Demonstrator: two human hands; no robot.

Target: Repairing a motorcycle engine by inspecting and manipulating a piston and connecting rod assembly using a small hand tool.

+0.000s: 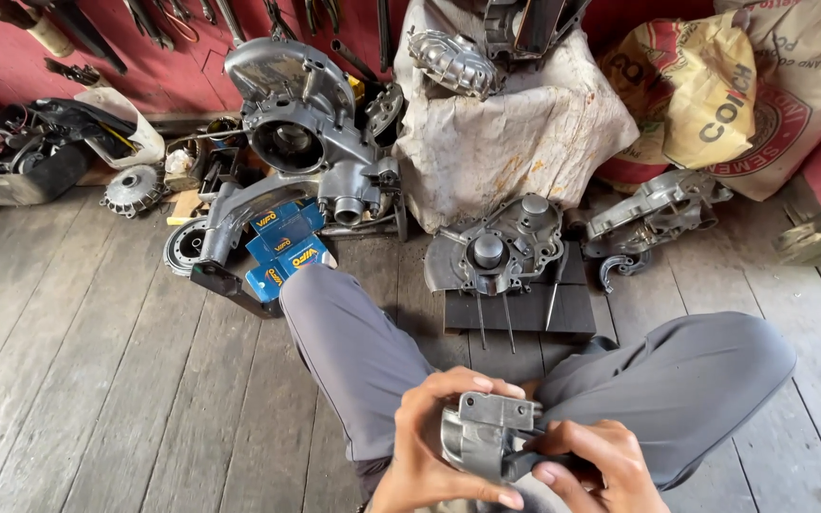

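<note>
A: Hands?
B: Left hand and right hand, fingers closed around a grey metal part over the lap.
A: Around it?
B: Beyond the part, engine cover on dark block; blue boxes and engine casing farther left on the floor.

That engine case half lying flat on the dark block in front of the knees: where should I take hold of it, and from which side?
Probably take the engine case half by its curved outer rim on the left, coming in from above and the left. It lies flat on the dark block, the rim overhangs there, and thin rods stick out along the near edge. Both the left hand and right hand are holding a small metal housing.
</note>
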